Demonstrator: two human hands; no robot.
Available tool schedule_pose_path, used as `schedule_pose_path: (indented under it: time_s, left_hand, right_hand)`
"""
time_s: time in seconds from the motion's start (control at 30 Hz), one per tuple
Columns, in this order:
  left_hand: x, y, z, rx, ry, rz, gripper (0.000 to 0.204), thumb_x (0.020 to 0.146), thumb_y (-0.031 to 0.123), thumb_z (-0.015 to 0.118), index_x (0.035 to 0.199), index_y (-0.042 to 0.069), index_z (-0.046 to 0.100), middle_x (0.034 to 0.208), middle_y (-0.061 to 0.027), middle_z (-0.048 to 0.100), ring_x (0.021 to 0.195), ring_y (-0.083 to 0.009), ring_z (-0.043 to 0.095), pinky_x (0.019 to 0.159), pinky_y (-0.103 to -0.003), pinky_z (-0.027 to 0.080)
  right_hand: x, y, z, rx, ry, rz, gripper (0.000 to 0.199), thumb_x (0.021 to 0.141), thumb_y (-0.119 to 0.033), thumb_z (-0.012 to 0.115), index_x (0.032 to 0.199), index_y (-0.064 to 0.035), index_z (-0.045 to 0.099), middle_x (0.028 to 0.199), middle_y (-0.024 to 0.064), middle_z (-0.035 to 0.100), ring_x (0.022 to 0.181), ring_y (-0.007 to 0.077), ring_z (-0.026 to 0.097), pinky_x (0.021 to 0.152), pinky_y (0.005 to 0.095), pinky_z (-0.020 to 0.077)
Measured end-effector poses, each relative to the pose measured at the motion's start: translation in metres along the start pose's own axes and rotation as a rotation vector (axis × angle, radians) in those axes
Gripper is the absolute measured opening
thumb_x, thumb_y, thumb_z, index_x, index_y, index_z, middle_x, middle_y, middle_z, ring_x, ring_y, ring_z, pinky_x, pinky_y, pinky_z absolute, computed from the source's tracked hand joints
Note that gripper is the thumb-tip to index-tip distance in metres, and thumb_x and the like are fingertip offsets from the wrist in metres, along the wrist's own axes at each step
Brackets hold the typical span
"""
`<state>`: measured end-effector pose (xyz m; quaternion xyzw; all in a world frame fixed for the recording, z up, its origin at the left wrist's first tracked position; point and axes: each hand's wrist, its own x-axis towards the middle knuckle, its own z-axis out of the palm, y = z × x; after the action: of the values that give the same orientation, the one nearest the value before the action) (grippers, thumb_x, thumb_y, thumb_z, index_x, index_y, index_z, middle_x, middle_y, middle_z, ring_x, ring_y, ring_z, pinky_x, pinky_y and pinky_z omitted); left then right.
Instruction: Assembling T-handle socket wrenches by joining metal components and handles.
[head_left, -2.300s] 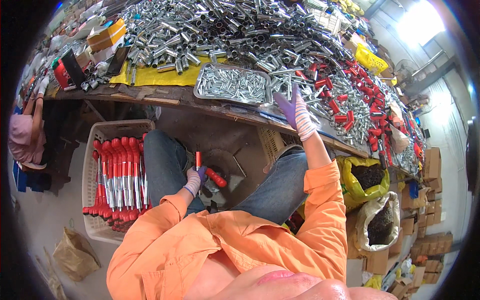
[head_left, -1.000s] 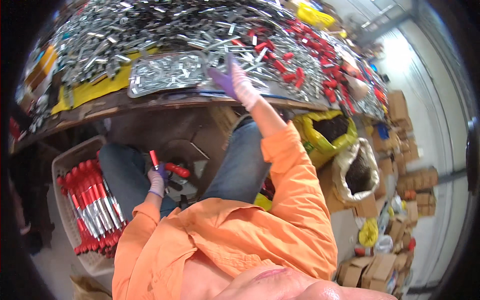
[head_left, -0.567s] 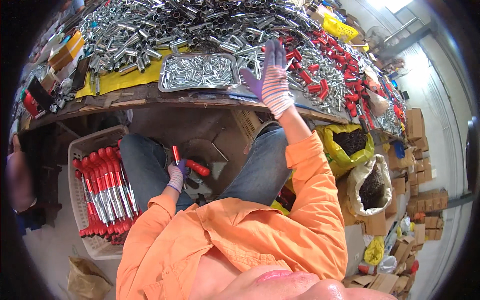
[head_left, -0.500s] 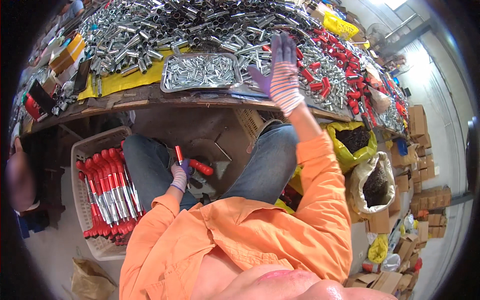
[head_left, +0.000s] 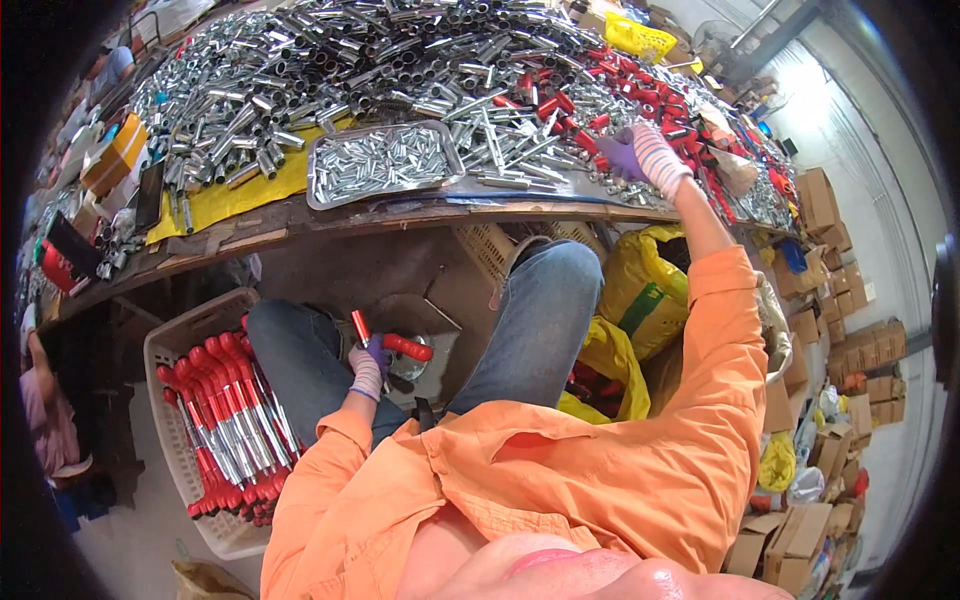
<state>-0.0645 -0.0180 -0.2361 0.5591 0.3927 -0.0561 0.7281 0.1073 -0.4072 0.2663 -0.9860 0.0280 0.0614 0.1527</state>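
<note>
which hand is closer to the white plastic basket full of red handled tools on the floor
Left. The left hand, holding a red-handled tool over the lap, is just right of the white plastic basket. The right hand is far off, up on the cluttered workbench.

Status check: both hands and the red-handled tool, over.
Left hand in lap, gripping red-handled tool. Right hand out on bench, among red caps and metal tubes; grip unclear. Nothing between the hands.
</note>
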Motion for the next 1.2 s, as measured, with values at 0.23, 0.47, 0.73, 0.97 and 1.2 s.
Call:
schedule_pose_path:
  time_s: [0.23,0.47,0.73,0.97,1.2]
  left_hand:
    - [-0.009,0.011,0.003,-0.021,0.0,-0.062,0.019,0.078,0.023,0.071,0.081,0.008,0.06,0.056,-0.0083,0.056,0.041,-0.0205,0.052,0.038,-0.035,0.04]
    - [-0.009,0.006,-0.003,-0.041,0.062,-0.034,0.018,0.079,0.021,0.07,0.08,0.007,0.059,0.055,-0.0096,0.056,0.041,-0.0213,0.054,0.037,-0.036,0.041]
    - [-0.04,0.032,0.002,-0.078,0.075,-0.058,0.016,0.078,0.017,0.069,0.082,0.005,0.059,0.059,-0.0108,0.057,0.045,-0.0222,0.055,0.04,-0.037,0.041]
    - [-0.019,0.016,-0.003,-0.059,0.058,-0.082,0.016,0.077,0.019,0.069,0.081,0.005,0.062,0.059,-0.0099,0.058,0.046,-0.0212,0.056,0.042,-0.036,0.042]
    - [-0.033,0.03,0.009,0.094,0.037,-0.077,0.022,0.074,0.025,0.071,0.082,0.007,0.061,0.059,-0.0086,0.058,0.043,-0.0202,0.054,0.04,-0.036,0.04]
  right_hand:
    - [-0.032,-0.067,0.041,0.871,0.068,-0.311,0.029,0.092,-0.03,0.064,0.088,-0.0017,0.067,0.071,-0.0019,0.058,0.06,0.004,0.049,0.055,0.0204,0.0406]
    - [-0.003,-0.142,0.07,-0.188,1.128,-0.899,0.084,0.079,-0.042,0.072,0.142,-0.0004,0.034,0.139,0.0252,0.042,0.126,0.0411,0.042,0.108,0.0492,0.0341]
    - [0.064,-0.138,0.121,-0.049,1.064,-0.685,0.081,0.076,-0.046,0.071,0.136,0.0003,0.042,0.137,0.0263,0.045,0.128,0.0424,0.041,0.11,0.0491,0.0313]
    - [0.081,-0.127,0.128,0.841,0.631,-0.593,0.037,0.086,-0.015,0.069,0.117,-0.0003,0.058,0.098,0.0069,0.066,0.086,0.0127,0.061,0.078,0.0258,0.05]
    - [0.08,-0.117,0.123,1.365,0.317,-0.567,0.027,0.088,-0.016,0.069,0.107,0.0011,0.06,0.092,0.0069,0.065,0.077,0.0129,0.062,0.068,0.0253,0.0517]
